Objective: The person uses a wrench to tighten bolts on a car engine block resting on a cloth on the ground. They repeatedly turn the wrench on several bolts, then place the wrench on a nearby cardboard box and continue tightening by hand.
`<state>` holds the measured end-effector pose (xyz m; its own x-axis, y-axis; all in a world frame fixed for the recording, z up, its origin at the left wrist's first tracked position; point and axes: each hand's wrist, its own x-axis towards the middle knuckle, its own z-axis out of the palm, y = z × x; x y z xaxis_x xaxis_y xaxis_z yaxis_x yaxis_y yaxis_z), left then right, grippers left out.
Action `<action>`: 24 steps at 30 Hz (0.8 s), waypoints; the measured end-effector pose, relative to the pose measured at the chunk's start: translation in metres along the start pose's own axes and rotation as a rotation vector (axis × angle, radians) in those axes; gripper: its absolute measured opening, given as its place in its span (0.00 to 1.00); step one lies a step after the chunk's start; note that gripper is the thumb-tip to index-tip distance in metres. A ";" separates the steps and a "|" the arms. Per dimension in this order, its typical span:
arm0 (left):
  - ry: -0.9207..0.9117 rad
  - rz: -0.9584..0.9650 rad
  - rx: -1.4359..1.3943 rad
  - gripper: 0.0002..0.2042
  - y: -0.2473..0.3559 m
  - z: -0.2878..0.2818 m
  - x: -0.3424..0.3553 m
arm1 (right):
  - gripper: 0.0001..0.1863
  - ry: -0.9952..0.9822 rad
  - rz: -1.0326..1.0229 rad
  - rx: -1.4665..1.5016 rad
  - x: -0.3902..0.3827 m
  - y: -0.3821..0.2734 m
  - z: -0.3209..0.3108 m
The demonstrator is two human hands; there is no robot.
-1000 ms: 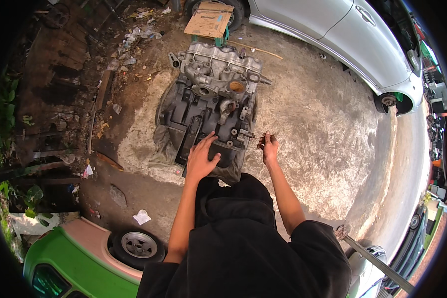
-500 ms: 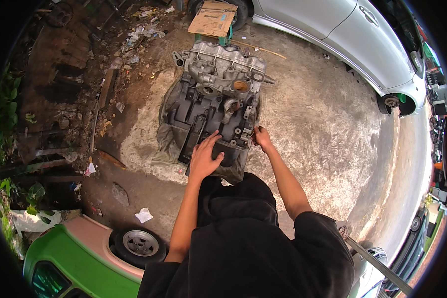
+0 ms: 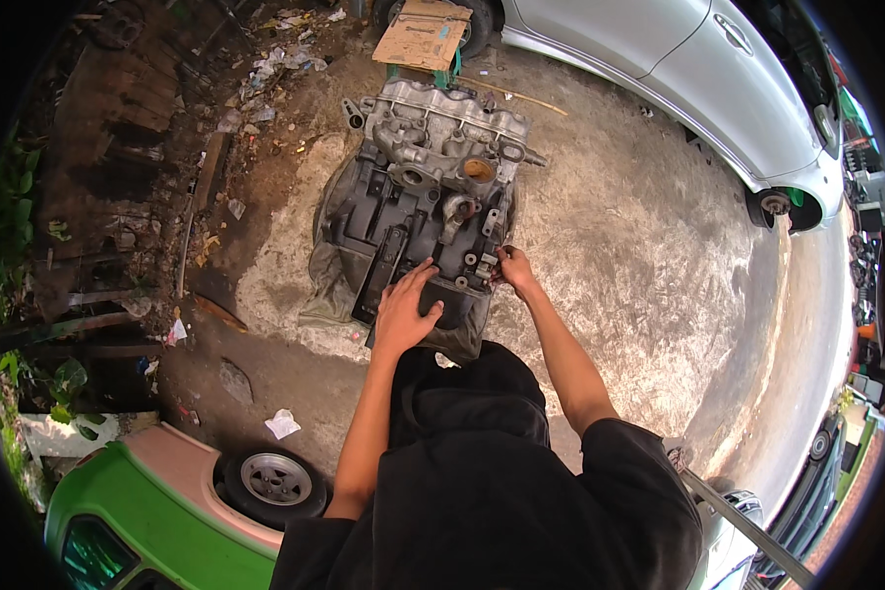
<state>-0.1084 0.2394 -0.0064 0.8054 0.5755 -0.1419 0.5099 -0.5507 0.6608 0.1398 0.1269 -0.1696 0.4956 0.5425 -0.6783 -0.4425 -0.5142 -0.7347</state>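
A grimy engine block (image 3: 431,246) lies on a dull cloth (image 3: 322,305) in front of me, with its pale metal head (image 3: 440,113) at the far end and an orange-brown port opening (image 3: 478,170) on it. My left hand (image 3: 403,305) rests open, fingers spread, on the near dark part of the block. My right hand (image 3: 511,270) is closed at the block's right side, fingertips against small fittings (image 3: 487,264); what it holds is too small to make out.
Cardboard (image 3: 421,34) on a green stand is behind the engine. A silver car (image 3: 649,39) is at upper right, a green-and-pink car (image 3: 157,521) at lower left. Litter and planks (image 3: 216,167) lie left on the stained concrete (image 3: 639,275); a metal pole (image 3: 737,521) crosses lower right.
My right hand has moved left and up from beside the block to against its right side. My left hand stays on the block, and the engine has not visibly moved.
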 end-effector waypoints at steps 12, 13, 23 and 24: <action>0.011 -0.020 -0.036 0.31 0.000 0.000 0.000 | 0.15 0.288 -0.473 -0.247 -0.066 0.003 0.017; 0.010 -0.022 -0.037 0.31 0.000 0.000 0.000 | 0.15 0.315 -0.529 -0.310 -0.074 0.005 0.020; 0.021 -0.010 -0.034 0.32 0.002 0.000 -0.001 | 0.15 0.138 -0.675 -0.823 -0.133 0.048 0.025; 0.026 -0.007 -0.035 0.32 0.001 0.000 -0.001 | 0.15 0.157 -0.684 -0.790 -0.129 0.050 0.024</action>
<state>-0.1092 0.2383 -0.0056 0.7936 0.5950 -0.1271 0.5039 -0.5257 0.6854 0.0358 0.0473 -0.1190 0.5718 0.8172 -0.0728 0.5518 -0.4487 -0.7030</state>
